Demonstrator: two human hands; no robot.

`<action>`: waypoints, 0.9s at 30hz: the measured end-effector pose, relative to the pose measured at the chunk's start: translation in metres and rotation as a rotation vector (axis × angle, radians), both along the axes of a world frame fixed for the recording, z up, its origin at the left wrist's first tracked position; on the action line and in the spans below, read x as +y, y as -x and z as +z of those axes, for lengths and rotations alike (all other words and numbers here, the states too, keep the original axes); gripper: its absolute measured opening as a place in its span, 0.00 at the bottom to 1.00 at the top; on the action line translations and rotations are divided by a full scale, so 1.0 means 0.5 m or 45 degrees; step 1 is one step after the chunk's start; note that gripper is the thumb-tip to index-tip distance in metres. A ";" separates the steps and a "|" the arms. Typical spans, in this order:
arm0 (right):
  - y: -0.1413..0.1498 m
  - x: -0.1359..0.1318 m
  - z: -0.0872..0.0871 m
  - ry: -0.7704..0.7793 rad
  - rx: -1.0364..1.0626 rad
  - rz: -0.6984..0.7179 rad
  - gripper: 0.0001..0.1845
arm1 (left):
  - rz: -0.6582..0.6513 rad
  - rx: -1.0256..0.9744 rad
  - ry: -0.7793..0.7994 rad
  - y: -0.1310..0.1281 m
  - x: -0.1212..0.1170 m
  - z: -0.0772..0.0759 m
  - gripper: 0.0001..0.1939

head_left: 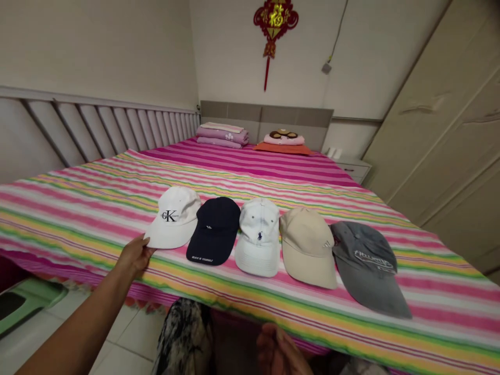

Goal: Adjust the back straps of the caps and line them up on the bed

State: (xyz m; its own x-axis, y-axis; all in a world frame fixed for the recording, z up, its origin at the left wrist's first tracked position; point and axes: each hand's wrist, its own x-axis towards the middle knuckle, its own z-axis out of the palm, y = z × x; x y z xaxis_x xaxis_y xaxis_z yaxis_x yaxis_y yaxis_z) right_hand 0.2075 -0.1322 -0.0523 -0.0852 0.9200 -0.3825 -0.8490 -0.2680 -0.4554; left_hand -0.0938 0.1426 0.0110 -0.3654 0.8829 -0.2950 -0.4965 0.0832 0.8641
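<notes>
Several caps lie in a row on a striped bed (97,208): a white cap with a black logo (174,217), a navy cap (214,229), a pale white cap (258,235), a beige cap (308,245) and a grey cap (367,265). My left hand (135,256) reaches out to the brim of the white logo cap, fingers closed on its edge. My right hand (279,351) hangs low below the bed edge, fingers loosely curled, holding nothing that I can see.
Folded pink bedding (223,134) and a pillow with an orange cushion (284,141) lie at the headboard. A slatted rail (117,125) runs along the left, wardrobes (449,135) along the right. A green object (27,302) sits on the tiled floor at left.
</notes>
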 end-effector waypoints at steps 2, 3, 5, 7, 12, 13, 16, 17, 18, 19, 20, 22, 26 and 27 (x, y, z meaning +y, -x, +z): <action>-0.003 0.001 0.003 -0.008 -0.023 -0.026 0.14 | 0.009 0.013 0.024 -0.001 0.000 0.003 0.11; -0.006 0.002 0.005 -0.008 -0.038 -0.038 0.15 | 0.026 0.017 0.035 -0.003 -0.001 0.006 0.10; -0.014 0.005 0.010 -0.011 -0.081 -0.061 0.15 | 0.072 0.015 0.055 -0.012 -0.010 0.010 0.09; -0.022 0.009 0.021 -0.012 -0.144 -0.086 0.17 | 0.120 -0.006 0.082 -0.027 -0.030 0.012 0.09; -0.037 0.037 0.074 -0.040 -0.404 -0.057 0.20 | 0.025 -0.134 0.200 -0.097 -0.132 0.000 0.09; -0.038 0.049 0.086 -0.018 -0.458 -0.062 0.21 | -0.024 -0.157 0.222 -0.116 -0.152 -0.004 0.09; -0.036 0.095 0.116 0.129 -0.496 -0.132 0.21 | -0.283 -0.234 0.274 -0.170 -0.190 -0.010 0.02; -0.034 0.113 0.122 0.175 -0.463 -0.155 0.19 | -0.347 -0.252 0.267 -0.186 -0.193 -0.010 0.02; -0.033 0.130 0.125 0.220 -0.408 -0.173 0.15 | -0.382 -0.259 0.250 -0.199 -0.193 -0.009 0.03; -0.032 0.146 0.126 0.263 -0.346 -0.190 0.13 | -0.387 -0.259 0.224 -0.211 -0.190 -0.007 0.05; -0.031 0.159 0.125 0.302 -0.289 -0.212 0.11 | -0.365 -0.252 0.194 -0.220 -0.186 -0.006 0.07; -0.033 0.179 0.120 0.370 -0.213 -0.272 0.09 | -0.321 -0.232 0.153 -0.236 -0.178 -0.005 0.09; -0.041 0.188 0.108 0.384 -0.184 -0.369 0.09 | -0.283 -0.191 0.127 -0.261 -0.176 -0.012 0.12; -0.043 0.186 0.107 0.380 -0.181 -0.385 0.09 | -0.280 -0.180 0.119 -0.265 -0.177 -0.015 0.13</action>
State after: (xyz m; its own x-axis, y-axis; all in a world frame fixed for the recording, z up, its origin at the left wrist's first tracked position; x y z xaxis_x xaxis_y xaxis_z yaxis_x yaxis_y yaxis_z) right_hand 0.2290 -0.0392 0.0015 0.2434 0.7432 -0.6232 -0.8438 -0.1546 -0.5139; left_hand 0.0389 0.0539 0.0038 -0.1173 0.9028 -0.4137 -0.5727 0.2788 0.7709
